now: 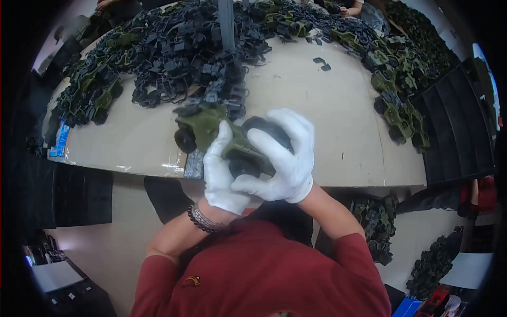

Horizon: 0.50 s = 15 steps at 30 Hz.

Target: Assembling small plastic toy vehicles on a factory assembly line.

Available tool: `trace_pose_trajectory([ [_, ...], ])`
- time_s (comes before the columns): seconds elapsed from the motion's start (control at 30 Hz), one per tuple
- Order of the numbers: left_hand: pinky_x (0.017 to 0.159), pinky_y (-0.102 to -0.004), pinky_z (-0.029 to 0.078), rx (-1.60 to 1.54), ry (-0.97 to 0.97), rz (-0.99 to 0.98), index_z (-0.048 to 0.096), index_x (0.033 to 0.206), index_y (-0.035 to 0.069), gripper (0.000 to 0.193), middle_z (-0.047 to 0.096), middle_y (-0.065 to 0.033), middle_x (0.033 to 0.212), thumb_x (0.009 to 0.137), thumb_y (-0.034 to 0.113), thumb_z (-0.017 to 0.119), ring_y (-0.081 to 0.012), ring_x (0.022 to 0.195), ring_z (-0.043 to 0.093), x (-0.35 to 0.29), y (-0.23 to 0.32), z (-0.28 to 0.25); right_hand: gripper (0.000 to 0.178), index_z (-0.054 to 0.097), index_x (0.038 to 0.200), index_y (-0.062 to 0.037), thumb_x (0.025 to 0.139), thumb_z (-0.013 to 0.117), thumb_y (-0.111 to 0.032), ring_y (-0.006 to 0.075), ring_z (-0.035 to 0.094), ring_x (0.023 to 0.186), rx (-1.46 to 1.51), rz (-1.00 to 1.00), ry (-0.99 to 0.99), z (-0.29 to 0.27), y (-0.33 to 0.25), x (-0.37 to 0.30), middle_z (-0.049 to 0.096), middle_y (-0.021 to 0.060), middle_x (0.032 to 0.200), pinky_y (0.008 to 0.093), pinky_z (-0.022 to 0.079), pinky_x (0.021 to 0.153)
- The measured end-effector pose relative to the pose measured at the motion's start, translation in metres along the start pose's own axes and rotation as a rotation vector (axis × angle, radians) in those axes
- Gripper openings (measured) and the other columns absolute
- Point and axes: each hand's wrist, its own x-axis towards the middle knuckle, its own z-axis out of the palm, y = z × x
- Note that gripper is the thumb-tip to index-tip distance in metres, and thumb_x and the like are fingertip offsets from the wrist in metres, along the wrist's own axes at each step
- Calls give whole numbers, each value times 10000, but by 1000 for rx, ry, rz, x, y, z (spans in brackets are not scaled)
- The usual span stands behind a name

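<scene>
A green toy vehicle [203,126] with black wheels is held up over the near edge of the table, its wheel [185,139] sticking out at the left. White-gloved, my left hand [222,171] grips its body from the near side, thumb pointing up along it. My right hand [289,156], also gloved, curls over the right end, its fingers round a dark rounded part [269,132] there. Whether that part is fixed to the vehicle I cannot tell. The fingers hide much of the vehicle's underside and right end, and the picture is slightly blurred there.
A big heap of black plastic parts [182,58] covers the back left of the table [327,142], just beyond my hands. Green toy vehicles lie along the left [100,98] and right [393,113]. A grey post [226,26] rises behind the heap. Other people work across the table.
</scene>
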Motion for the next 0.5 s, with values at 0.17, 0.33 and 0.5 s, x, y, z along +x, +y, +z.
trace_pose_trajectory([
  [0.17, 913, -345, 529, -78, -10, 70, 576, 1247, 62, 389, 663, -94, 1111, 979, 339, 628, -215, 1058, 641, -3, -1, 23, 500, 689, 1054, -116, 681, 791, -434, 334, 610, 905, 42, -130, 19, 7, 27, 32, 644, 114, 1082, 431, 490, 774],
  [0.33, 944, -368, 527, 117, -59, 220, 482, 1341, 56, 509, 641, -126, 1157, 918, 225, 709, -225, 1108, 632, 10, 28, 16, 603, 680, 1099, -113, 642, 786, -491, 358, 620, 948, 79, -114, -163, 14, 42, 73, 642, 124, 1140, 430, 494, 803],
  [0.5, 958, -442, 529, 285, 301, 321, 526, 1311, 123, 468, 629, -125, 1186, 958, 396, 668, -249, 1128, 625, 41, 126, 5, 603, 634, 1228, -66, 776, 771, -442, 344, 581, 1172, 25, 63, -174, 42, 160, 104, 636, 157, 1218, 432, 473, 979],
])
